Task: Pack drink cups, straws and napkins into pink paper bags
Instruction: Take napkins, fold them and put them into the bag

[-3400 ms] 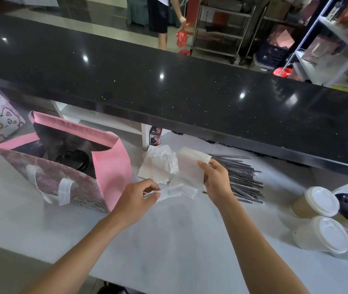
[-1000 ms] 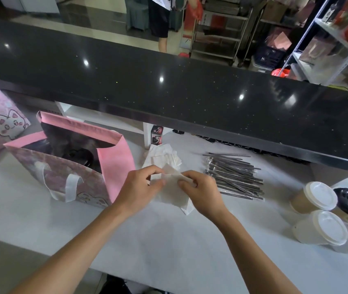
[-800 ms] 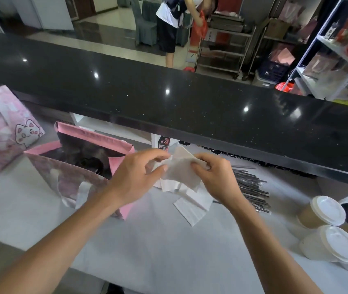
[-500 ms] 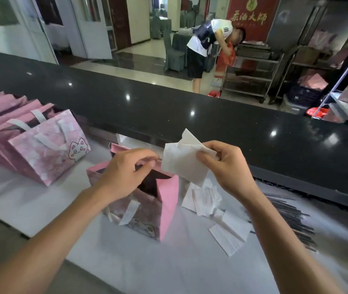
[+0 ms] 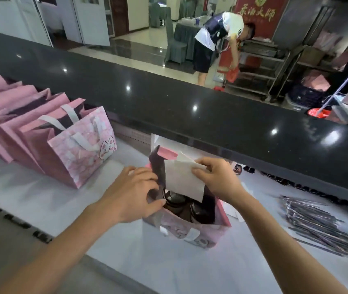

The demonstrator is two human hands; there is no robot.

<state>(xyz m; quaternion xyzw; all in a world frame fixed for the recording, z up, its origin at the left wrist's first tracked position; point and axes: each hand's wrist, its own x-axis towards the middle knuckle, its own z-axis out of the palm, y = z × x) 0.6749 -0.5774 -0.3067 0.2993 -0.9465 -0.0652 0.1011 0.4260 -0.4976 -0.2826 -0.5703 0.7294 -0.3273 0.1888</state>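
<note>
— Since half a second ago, what has moved in the head view?

— Both hands have come down to the open pink bag point(image 5: 192, 232). Then the napkin point(image 5: 182, 181) was held up in the air beside it; now it hangs in the bag's mouth.

— Who has the napkin?

— Right hand point(image 5: 217, 181). Its fingers point(image 5: 200, 174) pinch the top edge, thumb in front. The sheet hangs with its long axis running from the far upper left down towards the near right, its lower corner pointing down between the cups inside.

— And the other hand?

— Left hand point(image 5: 130, 198) grips the bag's left rim, fingers curled over the edge, thumb along the near wall, spreading the opening.

— How many cups are in there?

— Two dark lids point(image 5: 174, 199) show, side by side; more I cannot tell. The bag stands upright on the white worktop point(image 5: 41, 198), its mouth facing up.

— Anything else on the worktop?

— One pile of wrapped straws point(image 5: 315, 221) to the right, well apart from the bag, their long axes running from far left to near right; too many and too blurred to count. A row of pink bags point(image 5: 77, 149) stands to the left, about five, the nearest with a cat face. A few loose white napkins point(image 5: 234, 211) lie just behind the right wrist.

— Beyond that?

— One black counter point(image 5: 211, 115), and one person bending at a metal rack point(image 5: 260, 66).
</note>
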